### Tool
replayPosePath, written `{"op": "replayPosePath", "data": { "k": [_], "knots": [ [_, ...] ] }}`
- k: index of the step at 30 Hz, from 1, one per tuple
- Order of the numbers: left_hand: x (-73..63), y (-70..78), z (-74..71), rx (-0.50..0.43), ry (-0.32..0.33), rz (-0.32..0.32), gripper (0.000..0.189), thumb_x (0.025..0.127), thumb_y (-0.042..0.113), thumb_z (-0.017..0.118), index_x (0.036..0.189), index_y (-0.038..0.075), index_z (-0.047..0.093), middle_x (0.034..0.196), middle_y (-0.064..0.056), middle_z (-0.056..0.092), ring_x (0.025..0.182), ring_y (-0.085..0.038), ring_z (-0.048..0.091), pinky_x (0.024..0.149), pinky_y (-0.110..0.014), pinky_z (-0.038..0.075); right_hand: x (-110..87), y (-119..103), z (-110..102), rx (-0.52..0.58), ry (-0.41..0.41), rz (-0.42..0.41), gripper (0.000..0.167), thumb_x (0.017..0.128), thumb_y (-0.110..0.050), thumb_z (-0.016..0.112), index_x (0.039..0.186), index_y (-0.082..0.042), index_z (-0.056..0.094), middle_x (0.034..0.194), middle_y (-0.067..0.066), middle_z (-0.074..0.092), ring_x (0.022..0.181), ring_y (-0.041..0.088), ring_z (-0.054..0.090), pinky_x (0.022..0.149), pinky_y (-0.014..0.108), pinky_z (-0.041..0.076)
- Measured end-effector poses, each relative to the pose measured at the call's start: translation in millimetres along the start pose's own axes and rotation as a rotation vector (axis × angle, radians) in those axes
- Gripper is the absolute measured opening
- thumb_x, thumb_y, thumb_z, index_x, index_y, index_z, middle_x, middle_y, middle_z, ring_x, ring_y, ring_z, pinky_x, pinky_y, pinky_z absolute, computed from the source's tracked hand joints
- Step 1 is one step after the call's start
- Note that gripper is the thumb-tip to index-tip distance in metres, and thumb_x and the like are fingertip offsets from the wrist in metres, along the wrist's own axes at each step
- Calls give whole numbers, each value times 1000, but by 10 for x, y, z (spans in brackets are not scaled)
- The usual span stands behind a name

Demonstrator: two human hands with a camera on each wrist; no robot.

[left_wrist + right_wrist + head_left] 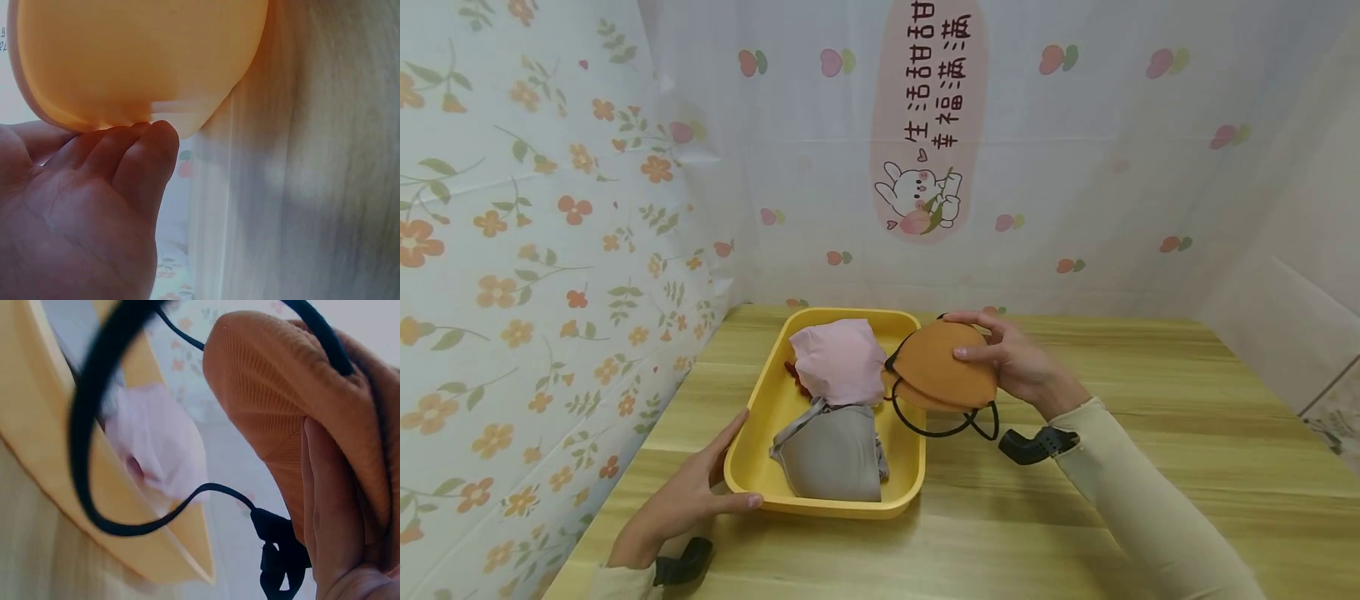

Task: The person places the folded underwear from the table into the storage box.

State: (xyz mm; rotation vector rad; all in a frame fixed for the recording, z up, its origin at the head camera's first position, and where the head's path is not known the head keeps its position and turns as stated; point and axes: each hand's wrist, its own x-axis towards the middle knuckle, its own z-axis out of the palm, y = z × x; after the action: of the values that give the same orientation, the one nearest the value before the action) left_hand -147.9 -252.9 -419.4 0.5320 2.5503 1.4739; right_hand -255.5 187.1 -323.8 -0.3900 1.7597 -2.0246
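In the head view a yellow tub [823, 507] holds a folded grey bra [829, 454] at its near end and a pale pink piece of cloth [841, 360] further back. My left hand [688, 490] rests against the tub's near left corner, fingers along the left wall and thumb along the front. The left wrist view shows its fingertips touching the wall [144, 56]. Over the tub's right rim, my right hand [1018, 362] grips an orange bra [936, 367] with black straps, thumb on the cup. Fingers [334, 500] reach inside the ribbed orange fabric; the straps hang loose.
A wood-grain table [1120, 467] extends to the right of the tub. Behind it hangs a white printed curtain [1075, 167], with a flowered one [535, 275] along the left. Dark red straps [797, 379] show beside the pink cloth.
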Motion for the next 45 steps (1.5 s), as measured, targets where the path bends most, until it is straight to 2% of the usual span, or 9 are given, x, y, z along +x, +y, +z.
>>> {"op": "replayPosePath", "data": {
  "k": [6,8,12,15,26,31,38,41,45],
  "knots": [
    [-7,-4,10,-5,0,8,108,84,18,80,162,5,7,166,-28,14,140,-18,44,99,-8,40,49,130,203,54,-51,25,58,94,7,59,147,-11,44,122,3,67,93,18,74,74,32,62],
    [-5,-4,14,-6,-1,10,108,85,17,80,162,5,6,166,-27,14,140,-21,44,99,-9,40,58,169,264,70,-68,29,60,93,8,59,148,-11,43,123,3,66,94,17,74,74,32,62],
    [0,-1,22,-5,-3,11,108,85,17,80,162,4,5,166,-28,14,140,-37,41,99,-9,40,81,233,393,93,-110,30,65,91,10,58,150,-10,40,126,3,65,98,17,72,76,31,62],
    [1,1,24,-5,-5,10,109,85,17,79,162,3,4,166,-29,14,140,-44,38,99,-9,41,109,283,489,98,-138,26,70,89,11,58,153,-8,37,126,4,65,100,17,72,76,32,62],
    [-13,44,8,-13,-18,18,110,84,16,80,162,6,3,166,-30,12,142,-47,37,98,-9,41,139,474,816,78,-131,81,72,85,13,60,150,-8,38,130,10,57,102,17,68,75,30,61],
    [-30,40,13,-20,-16,-6,110,84,17,80,163,6,4,166,-29,11,142,-46,35,98,-8,40,133,552,919,64,-117,86,71,85,13,62,149,-8,40,130,11,56,101,17,66,74,28,61],
    [-18,17,12,-14,-16,-2,109,86,18,79,162,6,3,167,-28,9,143,-46,31,99,-7,38,168,625,1077,-39,-84,74,68,84,9,68,145,-8,44,138,22,51,101,20,66,75,29,59],
    [-11,27,11,-9,-15,-3,109,86,18,79,163,7,3,167,-28,11,142,-46,33,99,-8,39,179,655,1123,-149,-71,36,66,84,7,71,143,-8,47,141,25,49,105,23,64,79,31,59],
    [-18,29,18,-12,-17,-9,109,85,18,79,163,8,3,167,-28,10,143,-47,31,99,-7,39,167,675,1179,-364,-46,-25,64,83,0,78,140,-12,52,142,18,49,113,27,61,84,35,60]
  ]
}}
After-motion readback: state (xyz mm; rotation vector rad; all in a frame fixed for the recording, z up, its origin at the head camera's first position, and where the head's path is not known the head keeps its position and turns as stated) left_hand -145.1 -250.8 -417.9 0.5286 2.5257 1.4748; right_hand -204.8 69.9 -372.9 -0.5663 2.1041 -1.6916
